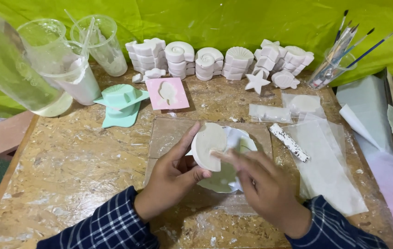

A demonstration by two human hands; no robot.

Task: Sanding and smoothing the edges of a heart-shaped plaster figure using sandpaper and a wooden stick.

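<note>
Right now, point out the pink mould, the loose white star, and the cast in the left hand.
pink mould (167, 93), head view, its flat face.
white star (256, 82), head view, its centre.
cast (208, 145), head view, its rounded face.

clear flat plastic bags (325, 161) right of centre on table, two small clear packets (270, 113) upper right, no labels, screens

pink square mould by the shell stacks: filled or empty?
Filled. The pink square mould lies flat on the chipboard table, and its shell-shaped cavity holds pale white material.
</note>
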